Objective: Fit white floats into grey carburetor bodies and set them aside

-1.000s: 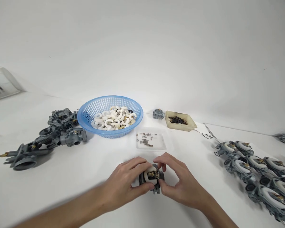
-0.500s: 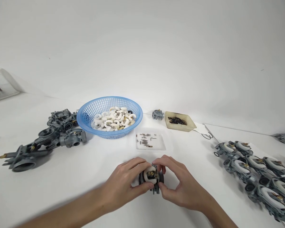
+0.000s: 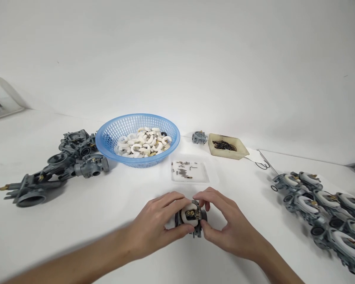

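A grey metal carburetor body (image 3: 197, 230) with a white curved float (image 3: 185, 216) and two small brass parts inside sits on the white table in front of me. My left hand (image 3: 161, 221) holds its left side, with thumb and fingers around the float. On the other side, my right hand (image 3: 225, 221) grips the right edge of the body, thumb near and fingertips at the far edge. What lies under the right fingertips is too small to tell.
A blue basket (image 3: 103, 148) of white floats stands beyond my hands, beside a clear tray (image 3: 201, 175) of small metal parts and a cream tray (image 3: 241, 153) of black rings. Carburetor bodies lie left (image 3: 32, 191) and right (image 3: 307, 207).
The view has shifted a little, so the table items appear slightly higher. Both hands remain on the carburetor body, with little change in their grip.
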`<state>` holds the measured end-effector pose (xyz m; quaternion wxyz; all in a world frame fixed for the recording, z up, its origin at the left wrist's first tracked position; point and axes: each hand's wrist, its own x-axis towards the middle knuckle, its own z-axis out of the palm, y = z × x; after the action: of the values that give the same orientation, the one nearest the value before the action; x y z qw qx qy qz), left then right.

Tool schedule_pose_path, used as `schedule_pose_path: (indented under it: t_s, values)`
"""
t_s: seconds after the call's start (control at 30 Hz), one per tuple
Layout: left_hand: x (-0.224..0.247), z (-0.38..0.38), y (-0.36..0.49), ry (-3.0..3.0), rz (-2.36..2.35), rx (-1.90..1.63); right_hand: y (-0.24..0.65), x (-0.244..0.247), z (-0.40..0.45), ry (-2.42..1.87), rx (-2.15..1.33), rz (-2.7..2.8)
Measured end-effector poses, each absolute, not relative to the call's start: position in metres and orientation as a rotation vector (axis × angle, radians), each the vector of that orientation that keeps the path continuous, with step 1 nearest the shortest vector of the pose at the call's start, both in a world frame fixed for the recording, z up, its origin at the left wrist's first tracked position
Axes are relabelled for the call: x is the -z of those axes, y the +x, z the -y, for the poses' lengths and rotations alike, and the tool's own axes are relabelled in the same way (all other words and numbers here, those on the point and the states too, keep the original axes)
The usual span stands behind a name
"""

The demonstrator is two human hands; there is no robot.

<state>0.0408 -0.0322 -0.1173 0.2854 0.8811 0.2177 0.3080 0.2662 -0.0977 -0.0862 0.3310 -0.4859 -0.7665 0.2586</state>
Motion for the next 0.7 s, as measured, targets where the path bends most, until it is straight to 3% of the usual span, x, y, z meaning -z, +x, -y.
schedule_pose_path:
  t_s: [0.7]
  values:
    - [0.1166, 0.0318, 0.0397, 2.354, -0.544, -0.831, 0.2654, 0.0858, 0.0985, -1.266, -0.655, 2.010]
